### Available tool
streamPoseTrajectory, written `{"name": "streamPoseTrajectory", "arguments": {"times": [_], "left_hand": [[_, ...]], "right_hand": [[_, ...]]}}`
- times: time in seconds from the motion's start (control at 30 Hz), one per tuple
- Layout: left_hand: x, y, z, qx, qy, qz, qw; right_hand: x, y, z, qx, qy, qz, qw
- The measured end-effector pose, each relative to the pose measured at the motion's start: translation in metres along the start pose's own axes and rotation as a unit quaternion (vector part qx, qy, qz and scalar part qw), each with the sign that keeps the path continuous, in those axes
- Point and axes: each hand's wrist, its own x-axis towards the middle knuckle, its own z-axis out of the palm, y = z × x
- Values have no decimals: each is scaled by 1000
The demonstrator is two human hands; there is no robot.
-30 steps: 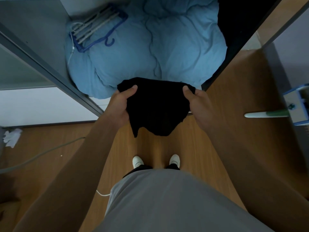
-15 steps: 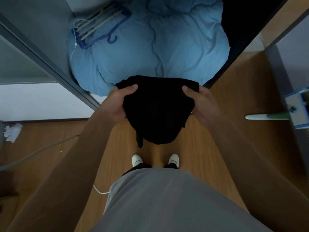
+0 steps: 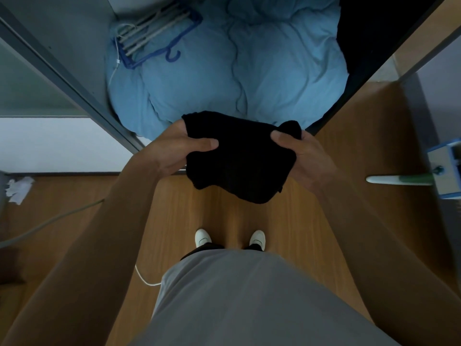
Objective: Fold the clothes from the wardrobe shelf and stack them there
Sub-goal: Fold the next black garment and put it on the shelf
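Garment (image 3: 239, 161) (black, folds hard to read) hung crosswise between left hand (image 3: 174, 153) and right hand (image 3: 306, 161), both pinching it, shelf (image 3: 139, 143) just ahead.

We see a dim, bluish picture under soft, even light, with faint shadows. The black garment (image 3: 239, 161) loses all detail. Wide-angle distortion bends the wardrobe frame (image 3: 82, 96) and stretches the corners.

Garment (image 3: 239, 166) between left hand (image 3: 174, 153) and right hand (image 3: 308, 158), before duvet (image 3: 262, 71); hanger (image 3: 152, 33) on duvet, left.
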Motion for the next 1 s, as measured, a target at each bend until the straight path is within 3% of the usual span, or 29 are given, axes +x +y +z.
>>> {"name": "streamPoseTrajectory", "arguments": {"times": [0.2, 0.33, 0.43, 0.53, 0.67, 0.8, 1.0], "left_hand": [[-1, -1, -4, 78, 32, 34, 996], [-1, -4, -4, 64, 83, 62, 993], [5, -9, 0, 62, 155, 123, 978], [10, -9, 2, 45, 167, 180, 969], [15, 1, 2, 93, 187, 150, 966], [18, 12, 4, 122, 234, 181, 947], [17, 18, 9, 50, 280, 213, 935]], "right_hand": [[1, -2, 3, 78, 14, -5, 997], [2, -8, 3, 67, 7, -9, 998], [3, -13, 8, 76, 9, -11, 997], [6, -16, 14, 88, 13, -16, 996], [9, -22, 18, 90, 31, -32, 995], [8, -28, 14, -7, 25, -66, 997], [9, -28, 17, -195, 22, -114, 974]]}}
